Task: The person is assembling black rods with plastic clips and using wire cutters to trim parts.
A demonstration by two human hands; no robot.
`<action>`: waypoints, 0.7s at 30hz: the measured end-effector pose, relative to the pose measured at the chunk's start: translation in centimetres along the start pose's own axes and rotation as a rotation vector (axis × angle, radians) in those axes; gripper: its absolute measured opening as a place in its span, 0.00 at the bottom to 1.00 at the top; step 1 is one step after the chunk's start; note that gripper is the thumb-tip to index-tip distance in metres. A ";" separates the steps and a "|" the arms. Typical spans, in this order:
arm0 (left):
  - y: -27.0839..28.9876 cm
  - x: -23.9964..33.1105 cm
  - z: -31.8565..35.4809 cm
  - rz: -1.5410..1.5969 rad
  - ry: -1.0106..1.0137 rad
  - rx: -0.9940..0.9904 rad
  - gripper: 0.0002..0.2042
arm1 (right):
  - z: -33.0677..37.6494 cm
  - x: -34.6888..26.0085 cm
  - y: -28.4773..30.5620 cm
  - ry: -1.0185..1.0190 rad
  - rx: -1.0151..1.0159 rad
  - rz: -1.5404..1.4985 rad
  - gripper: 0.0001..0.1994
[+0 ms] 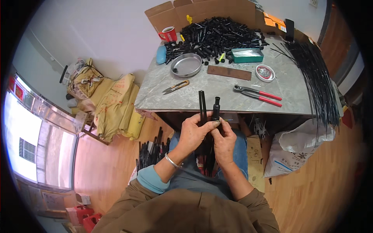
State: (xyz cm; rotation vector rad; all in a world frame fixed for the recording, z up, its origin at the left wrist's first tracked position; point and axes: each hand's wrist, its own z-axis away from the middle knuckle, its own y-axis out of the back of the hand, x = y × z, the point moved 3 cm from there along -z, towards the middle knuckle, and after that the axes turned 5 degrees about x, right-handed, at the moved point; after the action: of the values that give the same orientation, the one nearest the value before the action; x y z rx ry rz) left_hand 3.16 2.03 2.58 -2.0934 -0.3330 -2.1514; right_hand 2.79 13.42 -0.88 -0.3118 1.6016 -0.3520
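Observation:
Close in front of me, at the table's near edge, my two hands meet around the lower end of an upright black tubular part [216, 108] with a stepped, narrower top. My left hand [190, 134] is closed, its thumb at the base of this part. Beside the part, black rods [202, 103] stick up from the left hand's grip and run down between my legs. My right hand [224, 145] is closed at the same base, thumb and fingers pinched together. A thin strand [227, 120] shows at its fingertips; what it belongs to is hidden.
On the grey table [151, 99] lie red-handled pincers [260, 97], orange-handled snips [176, 87], a round metal tray [186, 66], a brown bar [229, 73] and a teal box [247, 59]. Behind is a heap of black parts [217, 37]. Long black strips [318, 77] overhang the right edge above a white sack [299, 151].

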 end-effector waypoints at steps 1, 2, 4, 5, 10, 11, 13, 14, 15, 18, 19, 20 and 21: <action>0.2 0.3 0.3 -0.010 0.001 0.006 0.15 | 0.0 -0.2 0.1 0.029 -0.008 0.062 0.14; 0.3 0.5 0.5 0.073 0.039 0.006 0.14 | 0.0 -0.3 0.2 0.090 -0.026 0.167 0.15; 0.2 0.4 0.7 0.148 0.074 0.003 0.14 | 0.0 -1.2 0.3 0.205 -0.041 0.265 0.14; 0.2 0.0 0.8 0.136 0.032 0.018 0.14 | 0.1 -1.6 0.4 0.320 -0.054 0.373 0.14; 0.0 0.1 1.5 0.068 -0.069 0.031 0.13 | -0.3 -1.0 2.4 0.006 -0.103 0.378 0.11; -0.1 0.3 1.7 0.087 -0.084 0.033 0.13 | -0.5 -1.0 2.6 -0.058 -0.174 0.387 0.11; -0.3 0.5 2.0 0.107 -0.100 0.028 0.13 | -1.2 -1.1 3.2 -0.150 -0.245 0.300 0.10; -0.3 0.5 2.2 0.089 -0.126 0.041 0.14 | -1.4 -1.0 3.3 -0.242 -0.323 0.213 0.11; -0.2 0.6 2.5 0.071 -0.151 0.056 0.14 | -1.8 -1.0 3.6 -0.243 -0.320 0.212 0.11; -0.1 0.7 2.9 0.050 -0.151 0.058 0.14 | -2.6 -0.1 3.7 -0.402 -0.456 0.100 0.11; -0.1 0.8 3.0 0.052 -0.150 0.051 0.14 | -2.9 0.5 3.7 -0.452 -0.516 0.064 0.10; -0.2 0.9 3.1 0.045 -0.154 0.047 0.14 | -2.9 0.9 3.7 -0.500 -0.577 0.027 0.10; 0.0 0.9 3.1 0.035 -0.161 0.051 0.14 | -2.9 0.8 3.5 -0.500 -0.578 0.027 0.10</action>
State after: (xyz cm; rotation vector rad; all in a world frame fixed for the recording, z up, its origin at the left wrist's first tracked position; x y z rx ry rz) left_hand 6.15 2.84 3.57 -2.2316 -0.3596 -1.9393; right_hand -0.07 16.41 -2.85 -0.7548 1.1792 0.2137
